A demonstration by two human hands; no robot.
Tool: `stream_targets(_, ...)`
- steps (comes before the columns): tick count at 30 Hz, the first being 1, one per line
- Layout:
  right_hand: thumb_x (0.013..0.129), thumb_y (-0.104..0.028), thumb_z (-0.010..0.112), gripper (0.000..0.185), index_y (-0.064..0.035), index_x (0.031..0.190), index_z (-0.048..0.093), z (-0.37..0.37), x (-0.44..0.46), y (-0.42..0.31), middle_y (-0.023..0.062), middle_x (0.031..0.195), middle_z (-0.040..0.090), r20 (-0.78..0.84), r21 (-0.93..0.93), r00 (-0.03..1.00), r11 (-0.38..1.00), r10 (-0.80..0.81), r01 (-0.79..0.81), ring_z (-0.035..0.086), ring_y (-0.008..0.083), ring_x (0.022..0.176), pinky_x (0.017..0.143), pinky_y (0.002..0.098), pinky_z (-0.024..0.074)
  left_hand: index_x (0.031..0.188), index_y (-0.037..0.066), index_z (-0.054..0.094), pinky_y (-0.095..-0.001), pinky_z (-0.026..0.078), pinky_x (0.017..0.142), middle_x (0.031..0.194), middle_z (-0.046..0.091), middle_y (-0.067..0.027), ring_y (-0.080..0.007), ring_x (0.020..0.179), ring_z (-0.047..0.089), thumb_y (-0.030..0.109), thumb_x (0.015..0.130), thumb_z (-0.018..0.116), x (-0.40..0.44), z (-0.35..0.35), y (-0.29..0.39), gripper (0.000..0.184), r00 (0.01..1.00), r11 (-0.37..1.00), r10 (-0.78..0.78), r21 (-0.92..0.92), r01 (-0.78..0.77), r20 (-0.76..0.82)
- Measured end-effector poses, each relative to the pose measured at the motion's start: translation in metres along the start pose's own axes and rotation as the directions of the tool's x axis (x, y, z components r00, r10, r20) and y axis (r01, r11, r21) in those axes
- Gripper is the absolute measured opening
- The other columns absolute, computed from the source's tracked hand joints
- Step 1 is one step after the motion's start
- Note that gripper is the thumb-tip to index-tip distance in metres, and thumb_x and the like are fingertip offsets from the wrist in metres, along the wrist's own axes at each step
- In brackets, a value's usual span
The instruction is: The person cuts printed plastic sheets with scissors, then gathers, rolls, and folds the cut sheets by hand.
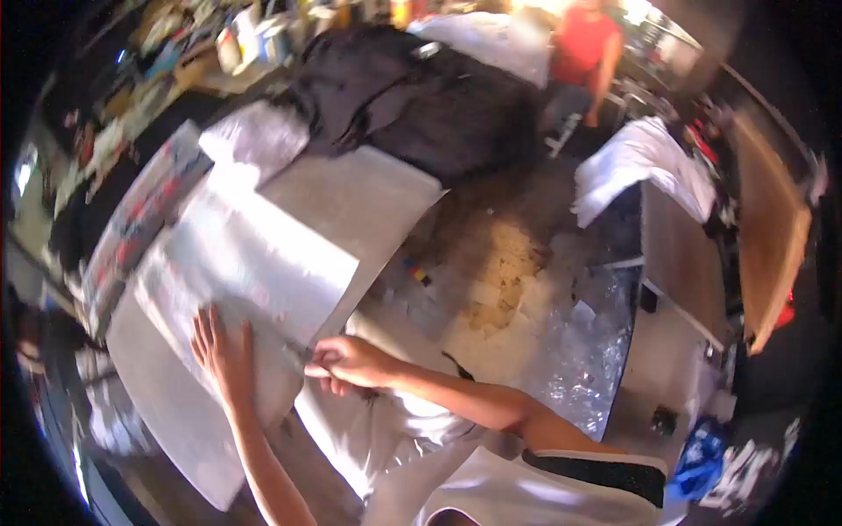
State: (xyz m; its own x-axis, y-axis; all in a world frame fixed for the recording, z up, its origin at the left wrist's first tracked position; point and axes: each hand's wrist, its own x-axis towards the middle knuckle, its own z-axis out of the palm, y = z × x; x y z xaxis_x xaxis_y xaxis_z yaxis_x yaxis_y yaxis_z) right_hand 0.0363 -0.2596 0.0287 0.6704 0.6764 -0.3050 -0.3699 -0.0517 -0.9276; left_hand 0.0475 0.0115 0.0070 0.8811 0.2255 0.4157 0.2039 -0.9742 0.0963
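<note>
My left hand [224, 351] lies flat with its fingers spread on a pale, glossy sheet [219, 245], which rests on a larger grey panel [167, 403]. At the sheet's near right edge, my right hand [349, 362] is closed in a pinch. A small dark, thin thing [298, 349] shows at its fingertips, too blurred to name. A bunched white plastic bag [256, 138] sits at the far end of the panel.
Black cloth [421, 96] covers a large bulk ahead. A person in a red top [586, 53] stands at the back. White cloth [645, 167] drapes a cabinet on the right, beside a leaning wooden board [767, 228]. Clear plastic wrap [579, 377] and scraps litter the floor.
</note>
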Motion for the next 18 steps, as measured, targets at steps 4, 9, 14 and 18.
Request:
stream_targets(4, 0.099, -0.022, 0.073, 0.025, 0.0002, 0.101, 0.061, 0.01, -0.007, -0.012, 0.0056, 0.082, 0.066, -0.117, 0.184, 0.989, 0.98, 0.095, -0.072, 0.057, 0.0078, 0.06, 0.051, 0.0251, 0.0448, 0.148, 0.004, 0.05, -0.055, 0.03, 0.12, 0.155, 0.046, -0.0199, -0.0381, 0.145, 0.041, 0.047, 0.091, 0.067, -0.002, -0.015, 0.008, 0.073, 0.997, 0.999, -0.018, -0.03, 0.02, 0.073)
stream_targets(9, 0.097, -0.018, 0.074, 0.026, 0.0036, 0.105, 0.061, 0.008, -0.002, -0.014, 0.012, 0.079, 0.068, -0.122, -0.017, 0.984, 0.991, 0.133, -0.136, 0.062, 0.0137, 0.06, 0.052, 0.027, 0.0484, 0.154, 0.007, 0.045, -0.0572, 0.016, 0.127, 0.165, 0.032, -0.0215, -0.0391, 0.155, 0.024, 0.052, 0.088, 0.072, -0.008, 0.002, -0.007, 0.085, 0.991, 0.969, -0.13, -0.217, 0.123, -0.021)
stream_targets(14, 0.097, -0.018, 0.073, 0.024, 0.0019, 0.104, 0.062, 0.013, 0.005, -0.004, 0.0107, 0.077, 0.067, -0.121, 0.009, 0.992, 0.999, 0.045, -0.044, 0.06, 0.014, 0.057, 0.051, 0.0278, 0.0475, 0.156, 0.007, 0.043, -0.059, 0.014, 0.126, 0.166, 0.03, -0.0223, -0.039, 0.157, 0.022, 0.055, 0.087, 0.071, -0.005, -0.002, -0.012, 0.088, 0.989, 0.967, -0.148, -0.213, 0.142, -0.015)
stream_targets(18, 0.097, -0.021, 0.074, 0.024, -0.0004, 0.102, 0.062, 0.022, 0.021, -0.008, 0.006, 0.076, 0.065, -0.141, -0.064, 0.989, 0.996, 0.053, -0.062, 0.06, 0.0121, 0.059, 0.052, 0.0268, 0.0469, 0.151, 0.007, 0.046, -0.0602, 0.021, 0.124, 0.161, 0.038, -0.0223, -0.0394, 0.153, 0.03, 0.052, 0.086, 0.074, 0.002, 0.001, -0.018, 0.084, 0.996, 0.993, -0.088, -0.077, 0.086, -0.019)
